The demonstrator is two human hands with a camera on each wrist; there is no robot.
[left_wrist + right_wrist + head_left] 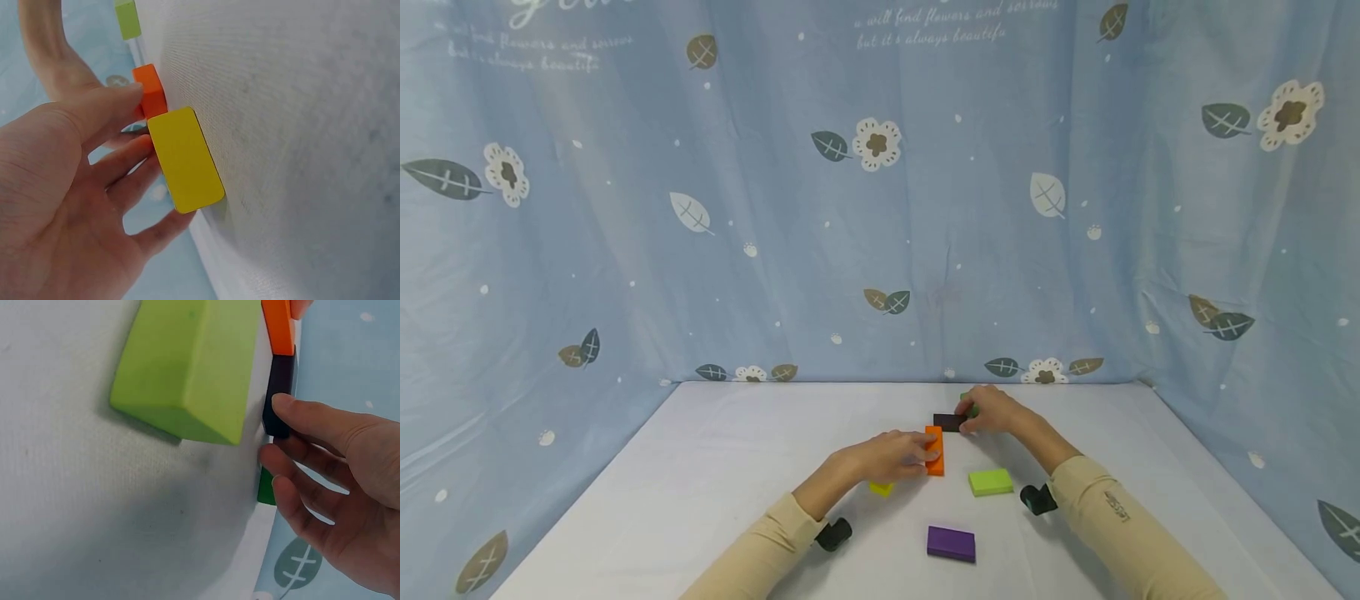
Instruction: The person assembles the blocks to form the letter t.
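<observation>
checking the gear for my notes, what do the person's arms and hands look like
The person wears a long beige fabric sleeve on the left and a matching right sleeve with small dark lettering. A small black rounded device shows by each cuff. The left hand and right hand wear no gloves.

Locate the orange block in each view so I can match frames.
Head: orange block a little right of center, lower half, just below the black block.
Left wrist: orange block upper left of center, just above the yellow block.
Right wrist: orange block right of center, cut by the top edge, above the black block.
Shared landmark: the lime-green block, visible in all three.
</observation>
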